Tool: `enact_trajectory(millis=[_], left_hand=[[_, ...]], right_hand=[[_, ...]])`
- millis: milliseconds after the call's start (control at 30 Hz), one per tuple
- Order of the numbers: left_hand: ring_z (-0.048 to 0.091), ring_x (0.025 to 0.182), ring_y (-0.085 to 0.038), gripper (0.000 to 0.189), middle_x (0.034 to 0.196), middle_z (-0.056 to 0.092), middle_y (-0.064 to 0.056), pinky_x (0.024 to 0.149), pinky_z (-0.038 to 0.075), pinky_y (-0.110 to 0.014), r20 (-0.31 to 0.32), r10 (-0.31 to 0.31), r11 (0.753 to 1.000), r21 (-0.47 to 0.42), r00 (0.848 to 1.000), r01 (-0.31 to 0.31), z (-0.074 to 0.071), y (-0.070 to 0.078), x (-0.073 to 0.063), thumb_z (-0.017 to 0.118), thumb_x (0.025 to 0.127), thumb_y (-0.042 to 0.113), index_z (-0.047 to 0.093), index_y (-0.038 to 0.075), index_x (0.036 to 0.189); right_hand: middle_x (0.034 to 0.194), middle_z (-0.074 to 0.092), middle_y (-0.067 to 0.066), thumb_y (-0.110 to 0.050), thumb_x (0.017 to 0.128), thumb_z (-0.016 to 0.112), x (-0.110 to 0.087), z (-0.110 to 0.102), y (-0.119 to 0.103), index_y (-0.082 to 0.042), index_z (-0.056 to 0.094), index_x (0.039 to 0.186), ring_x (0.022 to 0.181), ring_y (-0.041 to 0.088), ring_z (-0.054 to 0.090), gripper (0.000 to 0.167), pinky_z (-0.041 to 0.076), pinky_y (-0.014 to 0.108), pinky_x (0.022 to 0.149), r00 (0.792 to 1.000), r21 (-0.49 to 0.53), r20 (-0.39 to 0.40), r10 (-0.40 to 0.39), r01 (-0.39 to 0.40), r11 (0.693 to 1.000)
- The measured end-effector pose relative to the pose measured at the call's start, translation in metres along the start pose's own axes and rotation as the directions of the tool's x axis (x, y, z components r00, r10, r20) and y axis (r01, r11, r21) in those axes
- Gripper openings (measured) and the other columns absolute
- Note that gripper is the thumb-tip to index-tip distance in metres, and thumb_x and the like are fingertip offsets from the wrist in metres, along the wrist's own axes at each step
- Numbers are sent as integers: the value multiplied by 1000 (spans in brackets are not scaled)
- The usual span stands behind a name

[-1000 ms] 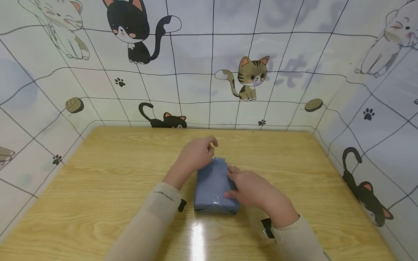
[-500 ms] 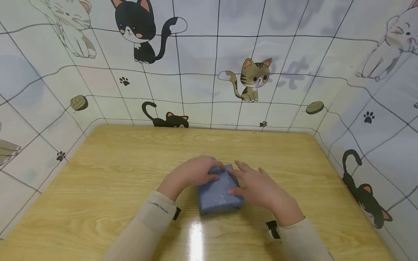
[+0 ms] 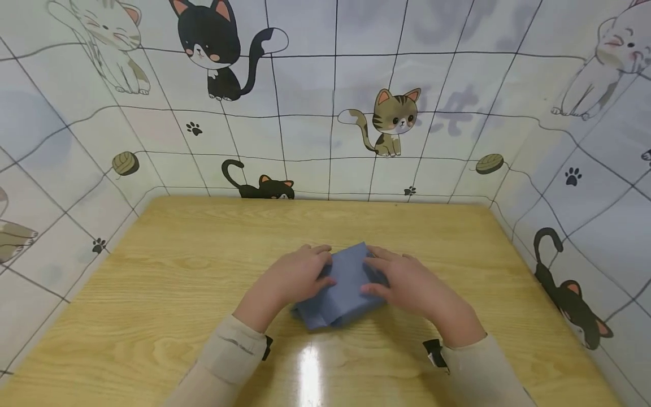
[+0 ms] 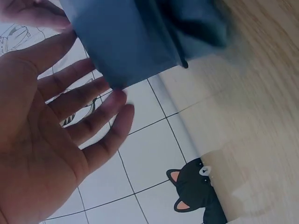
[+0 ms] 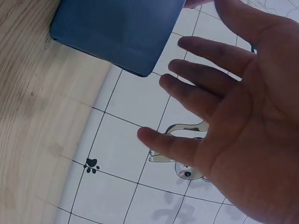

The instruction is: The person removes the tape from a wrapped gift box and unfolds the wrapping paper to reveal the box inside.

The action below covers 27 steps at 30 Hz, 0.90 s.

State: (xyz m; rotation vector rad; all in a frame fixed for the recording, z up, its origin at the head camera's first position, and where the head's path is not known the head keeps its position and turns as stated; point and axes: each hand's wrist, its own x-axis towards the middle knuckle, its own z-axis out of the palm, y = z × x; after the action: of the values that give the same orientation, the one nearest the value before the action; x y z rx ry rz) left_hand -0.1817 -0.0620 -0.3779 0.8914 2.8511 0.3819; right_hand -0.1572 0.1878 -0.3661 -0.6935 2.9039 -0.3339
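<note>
A flat box wrapped in blue-grey paper (image 3: 348, 282) is between my two hands, turned at an angle over the table. Loose folded paper (image 4: 198, 28) shows at one end in the left wrist view, partly blurred. My left hand (image 3: 291, 277) holds the box by its left edge, thumb on the near side and fingertips at the lower corner. On the other side my right hand (image 3: 412, 280) is spread beside the box, its fingers nearly straight. In the right wrist view a smooth closed end of the wrapped box (image 5: 117, 32) sits just off those fingertips.
A light wood table (image 3: 203, 243) lies under the hands, glossy near the front. Upright panels printed with cats (image 3: 396, 121) and grid lines enclose it at the back and both sides.
The wrapped box has turned round, so its folded end now points toward me. My left hand has moved from the far end to the box's left side; the right hand has shifted slightly right.
</note>
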Motion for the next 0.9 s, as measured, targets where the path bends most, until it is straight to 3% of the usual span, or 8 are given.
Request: enact_trajectory(millis=[200,400,500,633,900], left_hand=[[53,141,-36,34,156,60,-3,105,56,-53,-26,44,998,-34,999,-44,6,-5,7,67,107,28,69,17,139],[54,145,-34,32,150,65,-6,116,50,-53,-38,94,995,-36,995,-95,10,-7,17,66,107,28,70,18,138],[62,138,-28,31,145,68,-5,114,52,-49,-42,121,991,-54,992,-123,15,-4,24,66,107,32,72,19,135],[68,131,-23,31,142,70,-2,109,56,-44,-56,112,992,-56,992,-115,21,3,32,66,107,38,73,20,131],[74,117,-22,30,134,73,0,94,62,-43,-154,98,994,68,983,-89,23,12,42,70,103,45,79,23,121]], right_hand=[[176,25,19,-51,102,67,-1,6,-1,-3,40,163,159,40,36,83,28,76,122,991,65,126,38,-47,997],[175,28,20,-50,101,69,1,10,-3,0,39,163,158,41,38,85,30,74,122,989,65,141,49,-58,996],[172,32,23,-50,100,70,1,12,-5,2,41,161,156,42,41,85,35,70,121,987,58,156,49,-59,997],[170,34,26,-47,99,73,0,11,-8,5,43,159,155,45,41,85,41,62,121,984,80,173,45,-60,995],[170,32,28,-43,98,75,6,1,-9,7,42,158,157,45,37,84,43,56,122,985,96,171,12,-29,995]])
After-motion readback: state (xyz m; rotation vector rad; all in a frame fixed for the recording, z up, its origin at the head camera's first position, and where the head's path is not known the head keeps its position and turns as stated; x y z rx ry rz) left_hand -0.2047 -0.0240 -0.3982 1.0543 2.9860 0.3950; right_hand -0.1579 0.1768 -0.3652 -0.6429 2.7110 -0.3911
